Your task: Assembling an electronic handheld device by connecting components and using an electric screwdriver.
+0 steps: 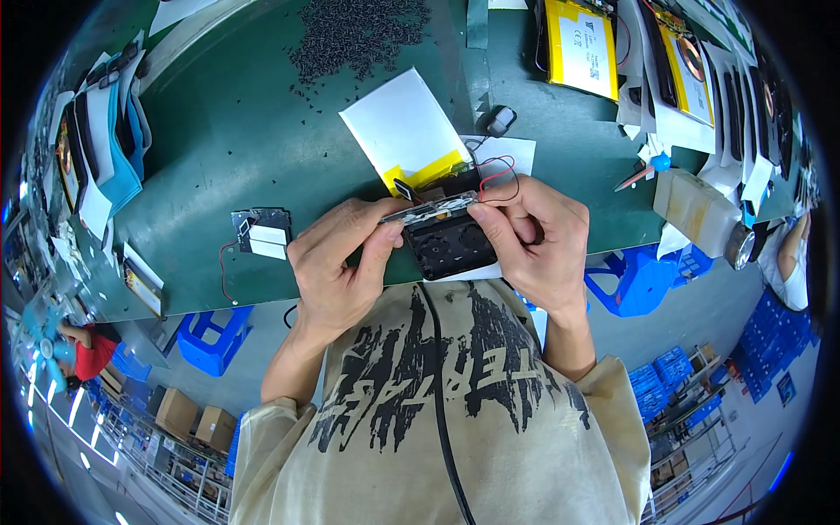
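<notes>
Between my two hands a thin circuit board is tilted on edge, pinched at both ends. My left hand closes thumb and fingers on its left end. My right hand grips the right end, near thin red and black wires. Just below the board is a black plastic housing with round recesses, over the table's front edge. Behind it lies a flat silver-white battery pouch with yellow tape along its near end. How the board joins the pouch is hidden.
A small dark module with a white pad lies left. Black screws are heaped at the back. Stacked yellow-edged battery packs, a blue-handled pointed tool and a translucent bottle stand right. Blue stools are below the table.
</notes>
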The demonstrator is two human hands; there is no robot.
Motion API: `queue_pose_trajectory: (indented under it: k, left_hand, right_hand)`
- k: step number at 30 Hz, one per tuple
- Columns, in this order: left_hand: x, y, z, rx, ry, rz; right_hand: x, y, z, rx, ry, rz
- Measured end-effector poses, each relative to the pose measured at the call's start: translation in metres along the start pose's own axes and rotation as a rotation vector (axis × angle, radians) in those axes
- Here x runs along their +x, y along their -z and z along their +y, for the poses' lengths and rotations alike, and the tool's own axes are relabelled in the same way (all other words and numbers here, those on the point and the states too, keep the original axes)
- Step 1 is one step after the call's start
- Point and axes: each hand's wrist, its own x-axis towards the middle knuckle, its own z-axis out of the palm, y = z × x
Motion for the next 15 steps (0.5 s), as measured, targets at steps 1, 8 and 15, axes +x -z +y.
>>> queue_pose_trajectory:
  k: [1, 8, 15]
  left_hand:
    - [-0.0009, -0.0003, -0.0018, -0.003, -0.020, 0.005]
    - [-0.0017, -0.0024, -0.0031, 0.001, -0.046, 0.030]
    - [-0.0010, -0.0026, -0.0025, 0.000, -0.042, 0.027]
  right_hand:
    - [-0.0001, 0.0002, 0.0004, -0.004, 0.002, -0.008]
    - [-0.0012, -0.0008, 0.0029, 0.004, 0.019, -0.005]
    - [-0.0004, -0.0008, 0.0017, 0.002, 0.001, -0.006]
